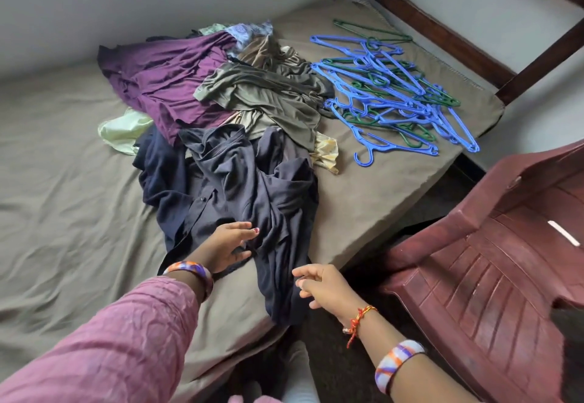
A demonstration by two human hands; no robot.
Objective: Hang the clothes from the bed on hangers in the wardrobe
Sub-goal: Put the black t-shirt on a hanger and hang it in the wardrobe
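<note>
Obs.: my left hand (232, 243), lower centre of the frame, lies on the dark navy shirt (252, 194). Fingers are spread and lightly bent against the cloth; thumb sits low near a fold. I cannot tell whether any fabric is actually pinched, since the fold hides the fingertips' underside.

My right hand (325, 285), lower centre-right, hovers just beside the shirt's hanging end with fingers loosely curled, holding nothing. Possibly a fingertip brushes the cloth.

The navy shirt lies crumpled at the near edge of the bed (63, 181), one end draped over the mattress edge toward the bottom of the frame.

Rest of the clothes pile, centre of frame, on the bed:
- purple garment (164, 83), upper left of the pile
- olive garment (268, 96), in the middle, overlapping the purple one
- pale green cloth (121, 129), at the pile's left edge
- pale yellow cloth (325, 151), at its right edge

Blue and green hangers (388, 93) lie in a loose tangled heap on the bed, upper right, just beside the olive garment.

A maroon plastic chair (493, 260) stands tilted at the right edge of the frame, near the bed's corner.
</note>
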